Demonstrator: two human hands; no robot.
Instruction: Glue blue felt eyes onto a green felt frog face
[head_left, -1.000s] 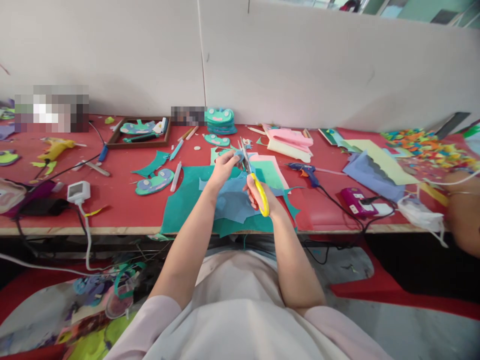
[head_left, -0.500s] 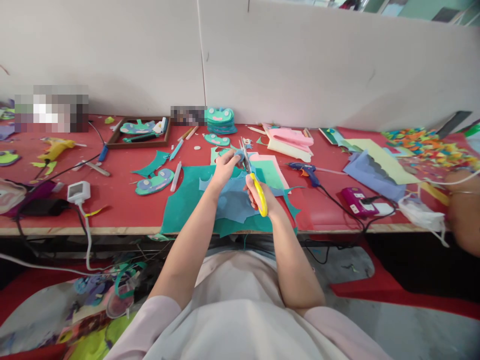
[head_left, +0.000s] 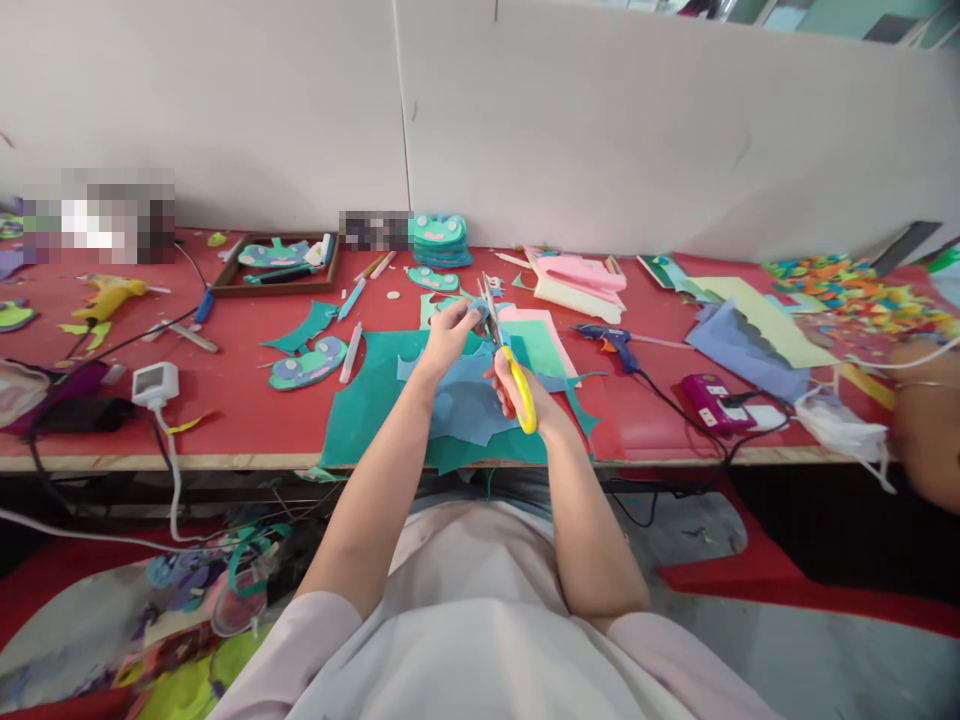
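Observation:
My left hand [head_left: 448,340] is closed, pinching a small blue felt piece [head_left: 478,307] between thumb and fingers above the table. In my right hand [head_left: 546,402] are scissors with yellow handles [head_left: 527,398]. Their blades point away from me, slightly apart, right beside the blue piece; whether they touch it I cannot tell. Below my hands a blue felt sheet [head_left: 463,400] with cut-out edges lies on a larger teal sheet [head_left: 367,385]. A light green sheet [head_left: 536,345] lies partly behind the right hand.
On the red table are a finished-looking frog-face piece [head_left: 307,365], a stack of similar pieces [head_left: 441,240], a brown tray [head_left: 277,288], a blue glue gun [head_left: 609,340] with its cord and a purple power strip [head_left: 716,404]. Another person's arm [head_left: 930,420] rests at the right edge.
Almost nothing differs. The scissor blades look slightly wider apart beside the blue piece, and both hands keep their places.

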